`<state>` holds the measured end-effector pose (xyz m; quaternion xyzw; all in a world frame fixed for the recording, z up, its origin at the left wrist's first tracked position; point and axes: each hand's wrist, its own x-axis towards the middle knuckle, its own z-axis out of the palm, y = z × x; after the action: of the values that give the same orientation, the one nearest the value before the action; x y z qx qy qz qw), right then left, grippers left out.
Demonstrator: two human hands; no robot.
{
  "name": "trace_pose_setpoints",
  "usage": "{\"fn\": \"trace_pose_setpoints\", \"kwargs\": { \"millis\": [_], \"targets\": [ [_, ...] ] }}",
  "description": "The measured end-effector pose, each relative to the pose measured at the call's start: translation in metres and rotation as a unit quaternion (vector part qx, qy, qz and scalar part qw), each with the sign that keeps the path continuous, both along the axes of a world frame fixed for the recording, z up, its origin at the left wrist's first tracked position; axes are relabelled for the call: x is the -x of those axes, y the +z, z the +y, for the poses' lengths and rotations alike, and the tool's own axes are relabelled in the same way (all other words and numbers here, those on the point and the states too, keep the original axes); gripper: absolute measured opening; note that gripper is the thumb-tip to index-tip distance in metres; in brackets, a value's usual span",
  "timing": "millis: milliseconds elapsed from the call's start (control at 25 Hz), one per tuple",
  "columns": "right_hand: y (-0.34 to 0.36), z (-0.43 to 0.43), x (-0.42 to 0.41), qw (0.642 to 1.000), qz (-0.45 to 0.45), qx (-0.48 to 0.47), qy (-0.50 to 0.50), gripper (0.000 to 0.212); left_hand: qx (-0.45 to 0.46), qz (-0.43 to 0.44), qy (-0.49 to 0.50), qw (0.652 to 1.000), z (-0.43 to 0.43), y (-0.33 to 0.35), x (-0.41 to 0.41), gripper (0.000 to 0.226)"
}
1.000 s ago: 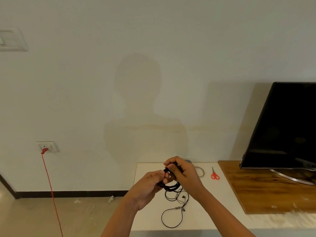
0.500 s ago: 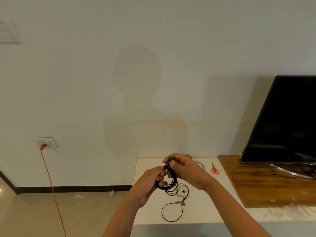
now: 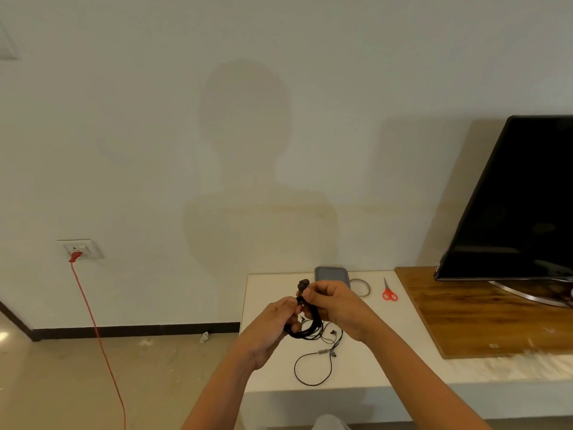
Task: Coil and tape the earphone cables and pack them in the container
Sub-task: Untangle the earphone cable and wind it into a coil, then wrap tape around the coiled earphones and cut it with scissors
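1. Head view, lower centre of the frame: the coiled earphone cable is held up over the white table, between the two hands.
2. The left hand is closed on the coil, with its fingers curled round the left side of the black loops.
3. The right hand is closed as well. The top of the same coil is pinched between its thumb and fingers, and an earbud is seen sticking up just above them.
4. A second earphone is spread loose on the table below the hands. One wide loop is laid towards the near edge, and thin strands are tangled under the held coil.
5. The grey container is set at the far edge of the table, just behind the right hand and partly hidden by it. Whether it is lidded cannot be told.
6. To the right of the container a thin ring is laid flat, and further right the red-handled scissors are placed, apart from the hands.
7. At the right of the frame a wooden board is seen beside the table, with a dark television standing on it.
8. At the left, a red cord is plugged into a wall socket and is hung down to the floor.
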<state>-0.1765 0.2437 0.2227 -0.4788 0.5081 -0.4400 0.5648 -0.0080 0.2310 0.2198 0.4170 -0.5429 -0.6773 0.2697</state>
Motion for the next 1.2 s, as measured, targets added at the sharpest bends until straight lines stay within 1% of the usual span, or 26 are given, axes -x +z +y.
{"fn": "trace_pose_setpoints", "kwargs": {
  "millis": [80, 160, 320, 440, 520, 600, 680, 720, 760, 880, 960, 1040, 1120, 1200],
  "targets": [
    [-0.010, 0.002, 0.002, 0.998, -0.039, -0.028, -0.043, 0.025, -0.053, 0.042, 0.038, 0.997, -0.002, -0.009, 0.005, 0.028],
    [-0.026, 0.004, 0.009, 0.995, -0.052, -0.050, -0.070, 0.024, -0.101, 0.072, 0.071, 0.990, -0.008, -0.019, 0.009, 0.027],
    [-0.076, 0.001, 0.032, 0.987, -0.057, -0.106, -0.105, 0.021, -0.153, 0.114, 0.111, 0.975, -0.030, -0.043, 0.024, 0.027],
    [-0.118, -0.012, 0.059, 0.979, -0.022, -0.160, -0.125, 0.019, -0.181, 0.125, 0.151, 0.964, -0.053, -0.060, 0.040, 0.026],
    [-0.152, -0.030, 0.084, 0.969, 0.036, -0.198, -0.144, 0.013, -0.195, 0.122, 0.169, 0.959, -0.069, -0.071, 0.052, 0.027],
    [-0.190, -0.055, 0.115, 0.948, 0.155, -0.207, -0.183, 0.008, -0.205, 0.115, 0.180, 0.955, -0.085, -0.083, 0.063, 0.027],
    [-0.223, -0.087, 0.147, 0.918, 0.287, -0.193, -0.194, 0.022, -0.212, 0.110, 0.185, 0.953, -0.101, -0.099, 0.074, 0.027],
    [-0.234, -0.103, 0.161, 0.907, 0.331, -0.180, -0.188, 0.031, -0.214, 0.109, 0.184, 0.953, -0.108, -0.105, 0.079, 0.026],
    [-0.245, -0.118, 0.174, 0.900, 0.360, -0.169, -0.181, 0.038, -0.215, 0.110, 0.182, 0.953, -0.116, -0.113, 0.084, 0.025],
    [-0.276, -0.161, 0.202, 0.889, 0.397, -0.158, -0.165, 0.054, -0.220, 0.109, 0.175, 0.953, -0.135, -0.132, 0.094, 0.024],
    [-0.297, -0.181, 0.213, 0.879, 0.432, -0.149, -0.140, 0.059, -0.226, 0.110, 0.175, 0.952, -0.145, -0.143, 0.097, 0.024],
    [-0.315, -0.193, 0.221, 0.856, 0.486, -0.140, -0.110, 0.056, -0.229, 0.108, 0.177, 0.951, -0.153, -0.150, 0.098, 0.023],
    [-0.323, -0.194, 0.222, 0.825, 0.536, -0.136, -0.119, 0.047, -0.231, 0.110, 0.178, 0.950, -0.158, -0.154, 0.095, 0.023],
    [-0.324, -0.185, 0.217, 0.778, 0.601, -0.116, -0.142, 0.031, -0.234, 0.110, 0.176, 0.950, -0.157, -0.157, 0.091, 0.023]
  ]
}}
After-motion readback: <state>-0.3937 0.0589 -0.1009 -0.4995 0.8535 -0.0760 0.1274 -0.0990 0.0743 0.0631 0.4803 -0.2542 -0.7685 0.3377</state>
